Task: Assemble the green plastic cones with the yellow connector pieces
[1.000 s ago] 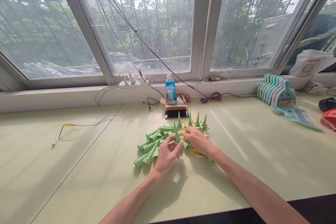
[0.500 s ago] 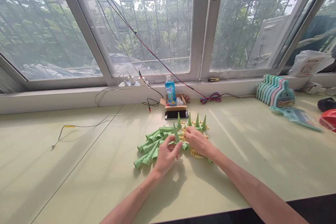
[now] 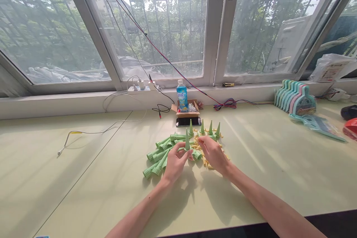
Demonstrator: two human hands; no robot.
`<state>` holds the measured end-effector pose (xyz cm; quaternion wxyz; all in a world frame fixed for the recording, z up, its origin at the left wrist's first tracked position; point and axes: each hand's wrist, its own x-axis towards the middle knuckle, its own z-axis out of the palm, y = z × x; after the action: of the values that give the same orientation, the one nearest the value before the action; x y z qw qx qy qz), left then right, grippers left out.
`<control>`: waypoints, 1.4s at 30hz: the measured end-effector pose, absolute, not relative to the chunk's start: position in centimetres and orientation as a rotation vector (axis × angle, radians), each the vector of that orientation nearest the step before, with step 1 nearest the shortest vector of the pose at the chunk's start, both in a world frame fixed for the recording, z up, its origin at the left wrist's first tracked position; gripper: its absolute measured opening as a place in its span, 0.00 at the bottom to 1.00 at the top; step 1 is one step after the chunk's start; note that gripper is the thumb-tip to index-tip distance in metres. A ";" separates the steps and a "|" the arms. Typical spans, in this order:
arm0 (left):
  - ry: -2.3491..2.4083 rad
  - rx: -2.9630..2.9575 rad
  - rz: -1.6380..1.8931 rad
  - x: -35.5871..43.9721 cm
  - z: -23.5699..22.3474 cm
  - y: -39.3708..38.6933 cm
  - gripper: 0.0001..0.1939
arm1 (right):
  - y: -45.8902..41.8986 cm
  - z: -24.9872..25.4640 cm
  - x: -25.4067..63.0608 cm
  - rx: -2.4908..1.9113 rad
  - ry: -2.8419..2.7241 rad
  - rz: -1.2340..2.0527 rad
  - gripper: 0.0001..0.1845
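Note:
My left hand (image 3: 176, 161) is closed round a green plastic cone (image 3: 187, 140), its tip pointing up. My right hand (image 3: 213, 154) is just to the right, with fingertips pinched together over small yellow plastic parts (image 3: 206, 164); whatever lies between them is too small to make out. Left of and behind my left hand lies a pile of green ribbed tubes (image 3: 158, 155). Another green tube end (image 3: 197, 155) shows between my hands. Several green cones (image 3: 202, 128) stand upright in a row behind my right hand.
Behind the parts lie a black phone (image 3: 188, 122) and a small cardboard box (image 3: 195, 113) with a blue bottle (image 3: 182, 97). A white cable (image 3: 92, 133) crosses the table at left. Pastel plastic pieces (image 3: 295, 98) stand at the far right, beside a light-blue flat item (image 3: 316, 125).
My right hand has drawn back slightly towards me from the yellow parts, fingers still pinched. My left hand keeps the green cone in nearly the same place. The view has shifted slightly.

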<state>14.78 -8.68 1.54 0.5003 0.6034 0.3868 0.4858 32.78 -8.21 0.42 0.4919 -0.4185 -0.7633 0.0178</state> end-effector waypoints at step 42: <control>0.981 1.563 1.175 14.7 1.3 -9.0 0.13 | -9.5 0.3 32.0 -0.939 -1.898 0.103 0.10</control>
<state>14.72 -8.97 1.26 0.4589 0.6349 0.3984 0.4771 32.03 -9.51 0.28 0.4888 -0.3864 -0.7810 0.0423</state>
